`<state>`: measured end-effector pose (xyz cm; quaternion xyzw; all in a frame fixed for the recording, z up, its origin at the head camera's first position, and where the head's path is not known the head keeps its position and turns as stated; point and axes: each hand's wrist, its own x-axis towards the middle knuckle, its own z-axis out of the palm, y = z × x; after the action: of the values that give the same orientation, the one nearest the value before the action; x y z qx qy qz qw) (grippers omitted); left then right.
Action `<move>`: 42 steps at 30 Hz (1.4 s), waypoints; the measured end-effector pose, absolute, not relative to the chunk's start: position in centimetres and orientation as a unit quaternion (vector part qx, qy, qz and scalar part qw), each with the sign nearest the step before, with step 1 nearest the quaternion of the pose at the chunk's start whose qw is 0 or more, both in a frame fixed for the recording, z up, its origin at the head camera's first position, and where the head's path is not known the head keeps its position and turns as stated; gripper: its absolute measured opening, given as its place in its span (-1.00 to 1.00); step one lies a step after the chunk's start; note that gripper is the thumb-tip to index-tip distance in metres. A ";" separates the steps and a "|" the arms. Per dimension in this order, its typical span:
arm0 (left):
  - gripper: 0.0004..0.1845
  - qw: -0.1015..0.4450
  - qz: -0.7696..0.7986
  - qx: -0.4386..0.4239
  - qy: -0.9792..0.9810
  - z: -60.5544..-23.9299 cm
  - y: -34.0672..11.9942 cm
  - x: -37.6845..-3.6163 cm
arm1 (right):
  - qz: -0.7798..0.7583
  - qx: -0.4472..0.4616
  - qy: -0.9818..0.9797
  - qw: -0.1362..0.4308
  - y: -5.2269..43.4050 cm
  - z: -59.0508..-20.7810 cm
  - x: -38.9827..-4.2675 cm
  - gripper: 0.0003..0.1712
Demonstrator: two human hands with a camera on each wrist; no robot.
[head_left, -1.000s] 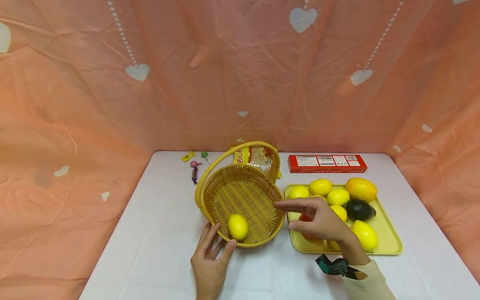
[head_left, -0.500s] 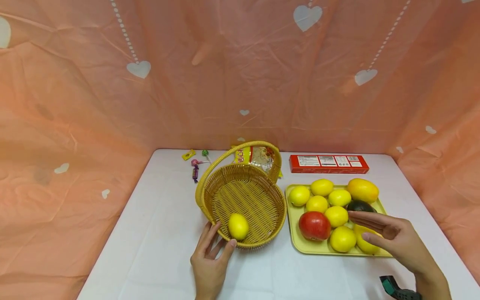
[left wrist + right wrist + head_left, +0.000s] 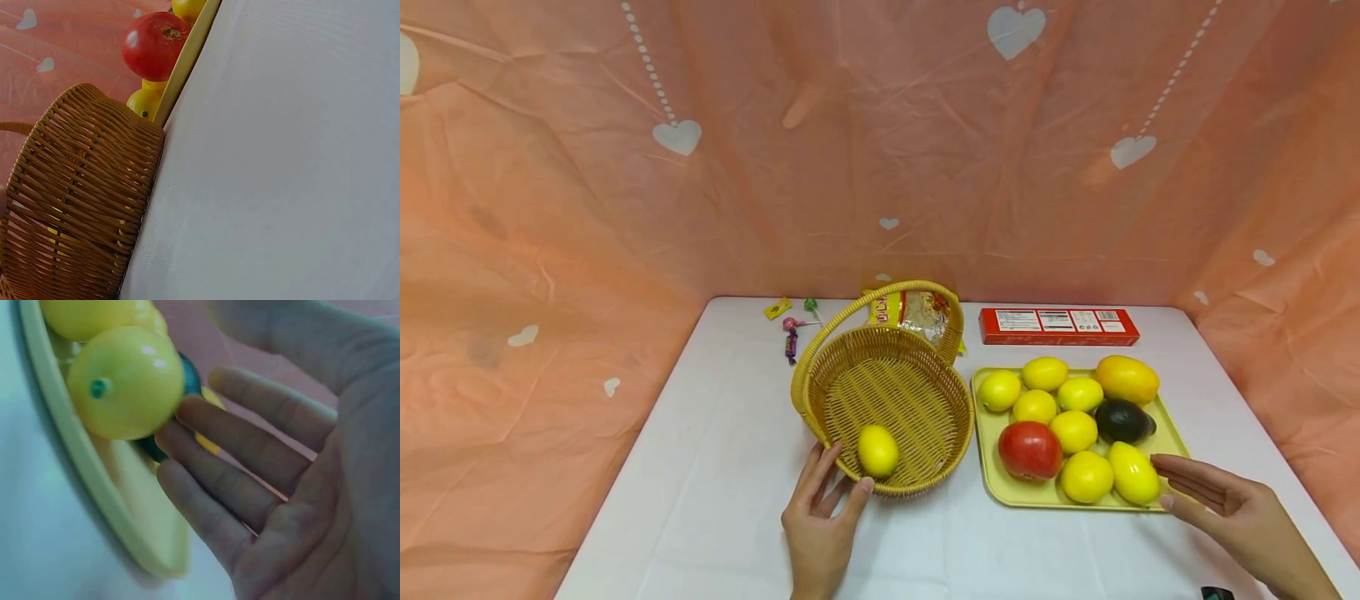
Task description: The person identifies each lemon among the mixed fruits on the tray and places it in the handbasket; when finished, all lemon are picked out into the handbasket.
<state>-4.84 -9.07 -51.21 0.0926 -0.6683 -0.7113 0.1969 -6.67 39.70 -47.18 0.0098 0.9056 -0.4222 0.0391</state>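
Head view: a white table [image 3: 722, 467] in front of a pink cloth backdrop [image 3: 625, 167] printed with white hearts. At centre stands a woven basket [image 3: 925, 379] with an arched handle, holding one lemon [image 3: 877, 451] against its near wall. The left hand [image 3: 820, 521], at lower centre, rests flat on the table with straight fingers touching the basket's near rim, grasping nothing. Right of centre, a yellow-green tray [image 3: 1172, 433] carries several more lemons, a red apple [image 3: 1029, 450], a dark avocado [image 3: 1122, 421] and an orange-yellow mango [image 3: 1124, 379]. The right hand [image 3: 1240, 512], at lower right, is spread and relaxed, holding nothing, its fingertips just beside the nearest tray lemon [image 3: 1133, 472]. A red box [image 3: 1058, 327], a snack bag [image 3: 917, 315] and sweets [image 3: 790, 329] lie along the far edge.

Left wrist view: the basket's woven wall [image 3: 81, 206] fills the lower left; the apple [image 3: 155, 45] sits at the top on the tray edge [image 3: 187, 59]. The hand itself is out of frame.

Right wrist view: the open palm [image 3: 300, 487] fills the right side, fingers straight, close to a glossy lemon [image 3: 125, 381] on the tray rim [image 3: 81, 481].

The lemon looks smooth, firm and light, probably slippery and apt to roll; a curled grip around its widest part seems safest.
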 end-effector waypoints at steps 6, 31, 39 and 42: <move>-0.31 0.196 -0.712 0.096 -0.668 -51.2 -9.0 -5.0 | -0.426 0.034 0.903 0.050 38.6 -48.3 -7.7 -0.17; -0.37 0.191 -0.702 0.126 -0.674 -50.8 -8.9 -4.7 | -0.571 -0.222 0.790 -0.025 31.1 -42.6 -11.1 -0.44; -0.38 0.185 -0.699 0.140 -0.677 -50.9 -8.8 -4.3 | -0.582 -0.288 0.755 0.096 24.5 -43.2 -13.3 -0.49; -0.38 0.188 -0.702 0.139 -0.673 -50.8 -8.8 -4.5 | -0.588 -0.298 0.739 0.139 22.2 -43.4 -14.1 -0.52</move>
<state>-4.47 -8.76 -50.81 0.1385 -0.6730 -0.7016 0.1884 -14.09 22.19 -43.43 -0.2979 0.7388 -0.5884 0.1385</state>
